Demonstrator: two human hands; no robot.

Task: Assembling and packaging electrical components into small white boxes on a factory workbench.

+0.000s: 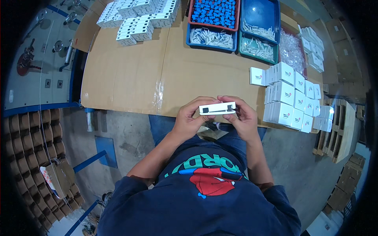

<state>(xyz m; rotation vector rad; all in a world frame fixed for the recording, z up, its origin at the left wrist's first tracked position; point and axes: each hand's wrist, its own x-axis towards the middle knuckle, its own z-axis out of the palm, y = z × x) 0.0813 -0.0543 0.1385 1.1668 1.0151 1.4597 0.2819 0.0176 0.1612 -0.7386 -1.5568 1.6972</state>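
1. A small white box [217, 107], long and flat with a dark mark near its left end, is held level between the left hand [189, 120] and the right hand [243, 118], just above the near table edge;
2. A stack of white boxes [289, 100] with small red and blue marks stands on the table's right side, just right of the hands;
3. More white boxes [138, 17] lie in rows at the far left of the table;
4. Another white group [313, 49] sits at the far right; beside it lies a heap of clear plastic bags [291, 49].
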